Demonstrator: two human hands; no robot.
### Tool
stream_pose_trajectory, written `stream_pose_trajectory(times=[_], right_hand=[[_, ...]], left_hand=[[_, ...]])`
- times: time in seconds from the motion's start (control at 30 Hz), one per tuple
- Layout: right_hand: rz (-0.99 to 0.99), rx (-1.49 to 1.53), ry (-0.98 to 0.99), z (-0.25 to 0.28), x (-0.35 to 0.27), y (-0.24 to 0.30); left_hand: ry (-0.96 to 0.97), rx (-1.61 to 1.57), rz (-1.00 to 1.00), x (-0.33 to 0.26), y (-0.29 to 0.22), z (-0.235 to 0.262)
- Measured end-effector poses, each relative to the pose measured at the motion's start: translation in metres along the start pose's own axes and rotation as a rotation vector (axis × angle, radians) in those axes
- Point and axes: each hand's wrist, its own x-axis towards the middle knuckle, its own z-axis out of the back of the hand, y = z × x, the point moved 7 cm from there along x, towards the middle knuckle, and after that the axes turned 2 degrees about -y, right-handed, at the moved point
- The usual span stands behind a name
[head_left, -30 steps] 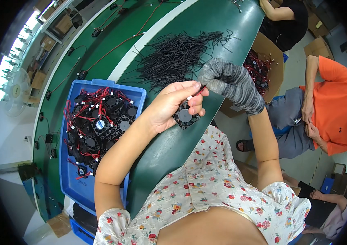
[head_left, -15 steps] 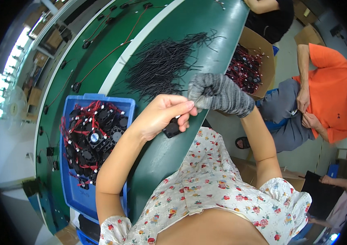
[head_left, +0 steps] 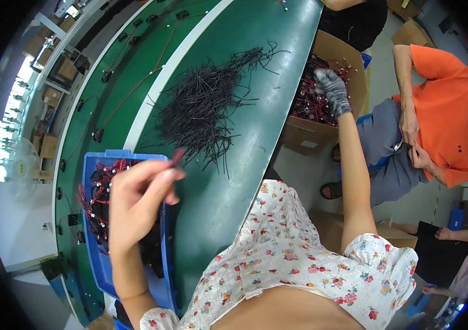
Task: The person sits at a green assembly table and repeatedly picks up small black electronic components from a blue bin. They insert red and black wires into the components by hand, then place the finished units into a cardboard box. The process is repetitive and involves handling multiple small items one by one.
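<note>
My bare left hand [head_left: 140, 201] is closed over the blue tray [head_left: 169, 264], blurred by motion. From its fingertips sticks a short dark red wire end [head_left: 178, 157]; whatever else hangs from it is hidden by the hand. Inside the tray lie several small black fans with red wires [head_left: 97, 206]. My right hand [head_left: 333, 91], in a grey striped glove, reaches into a cardboard carton [head_left: 313, 132] to the right of the bench. Its fingers touch or hover over a heap of red-wired black fans [head_left: 308, 99], and what they hold, if anything, does not show.
A pile of thin black tubes [head_left: 198, 107] lies on the green bench [head_left: 256, 126]. Beyond the white rail [head_left: 173, 66], fans with long wires [head_left: 99, 133] rest on a green belt. At the right sits a person in an orange shirt [head_left: 445, 110]; others are nearby.
My hands have parted from above the bench. The left has moved left over the tray, and the fan seen under it no longer shows. The right has reached into the carton.
</note>
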Motion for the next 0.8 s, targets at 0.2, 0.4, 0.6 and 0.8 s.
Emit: stream_pose_trajectory(times=[0.2, 0.4, 0.6, 0.8], right_hand=[[-0.213, -1.354, 0.131, 0.043, 0.041, -0.139], [-0.160, -1.392, 0.191, 0.044, 0.062, -0.183], [-0.125, -1.425, 0.282, 0.052, 0.116, -0.258], [0.375, -1.554, 0.297, 0.007, 0.078, -0.169]], left_hand=[[-0.530, 0.810, 0.018, -0.060, 0.005, 0.096], [-0.736, 1.081, -0.035, -0.080, 0.019, 0.111], [-0.729, 1.032, -0.008, -0.084, 0.037, 0.110], [-0.839, 0.952, 0.015, -0.096, 0.025, 0.124]])
